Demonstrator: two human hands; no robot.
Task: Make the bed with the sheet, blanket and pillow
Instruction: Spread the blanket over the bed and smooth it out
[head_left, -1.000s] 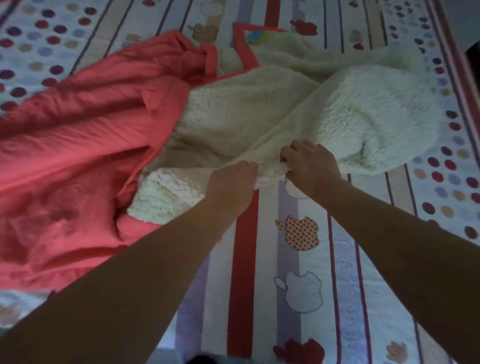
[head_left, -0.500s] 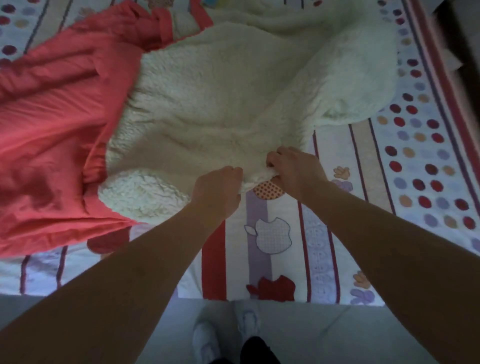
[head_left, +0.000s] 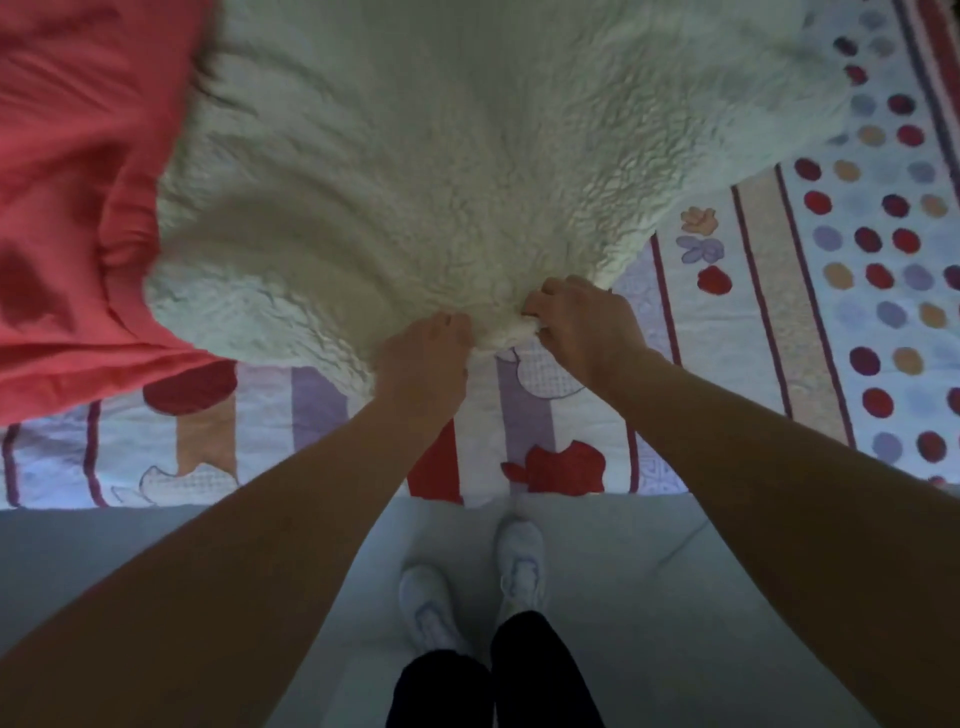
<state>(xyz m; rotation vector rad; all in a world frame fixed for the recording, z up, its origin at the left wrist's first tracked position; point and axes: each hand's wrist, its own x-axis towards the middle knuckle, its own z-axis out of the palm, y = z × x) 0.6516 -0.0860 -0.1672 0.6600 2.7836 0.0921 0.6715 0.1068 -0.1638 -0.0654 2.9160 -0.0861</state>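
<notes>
A blanket with a cream fleece side (head_left: 441, 171) and a coral-red side (head_left: 67, 208) lies spread over the bed. Both hands grip the same bunched edge of the fleece near the foot of the bed. My left hand (head_left: 423, 358) holds it from the left, my right hand (head_left: 582, 325) from the right, fingers curled into the fabric. Under the blanket lies the sheet (head_left: 769, 312), white with stripes, coloured dots and apple shapes. No pillow is in view.
The bed's near edge (head_left: 260, 501) runs across the lower middle. Below it is pale grey floor (head_left: 156, 561), where my two white shoes (head_left: 472, 587) stand close to the bed.
The blanket edge has come toward the foot of the bed in both hands. The view has drawn back, so the bed's edge, the floor and my shoes show more.
</notes>
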